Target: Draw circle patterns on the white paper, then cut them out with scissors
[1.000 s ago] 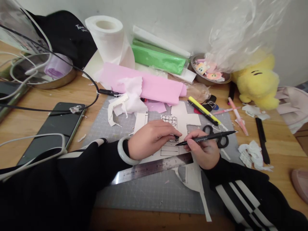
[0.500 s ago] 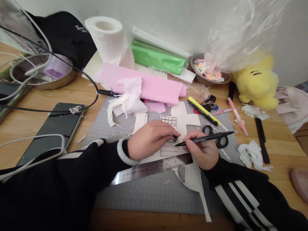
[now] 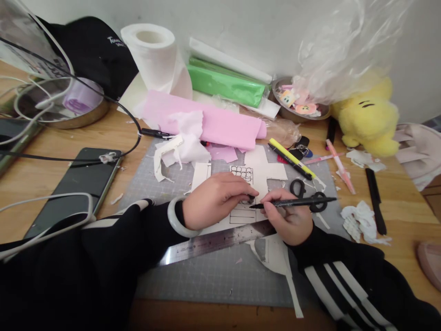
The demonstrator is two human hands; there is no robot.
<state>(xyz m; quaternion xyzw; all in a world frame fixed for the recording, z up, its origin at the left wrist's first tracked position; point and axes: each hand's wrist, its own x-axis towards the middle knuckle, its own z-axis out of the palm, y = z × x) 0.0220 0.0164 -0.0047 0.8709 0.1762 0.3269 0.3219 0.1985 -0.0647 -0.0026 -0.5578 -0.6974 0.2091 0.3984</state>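
My right hand (image 3: 291, 218) grips a double-ended black marker (image 3: 292, 202), held nearly level with its tip pointing left. That tip is just above or on a white paper cutout (image 3: 223, 221) marked with rows of circles and ruled rectangles. My left hand (image 3: 215, 197) rests on the same paper, thumb and fingers pinched around a small dark piece (image 3: 251, 199) whose kind I cannot make out. Part of the drawing is hidden under this hand. A metal ruler (image 3: 206, 243) lies slantwise below the paper, and black-handled scissors (image 3: 298, 187) lie just beyond my right hand.
Beneath everything lies a grey cutting mat (image 3: 193, 285), with a curved paper scrap (image 3: 275, 257) on it. Pink paper (image 3: 220, 119), a tissue roll (image 3: 151, 55) and a green packet (image 3: 223, 82) stand behind. A phone (image 3: 74, 188) and cables are at left; a yellow plush toy (image 3: 368, 119) sits at right.
My right hand has shifted slightly, and the marker has tipped to lie flatter, its rear end lower. The left hand stays in place.
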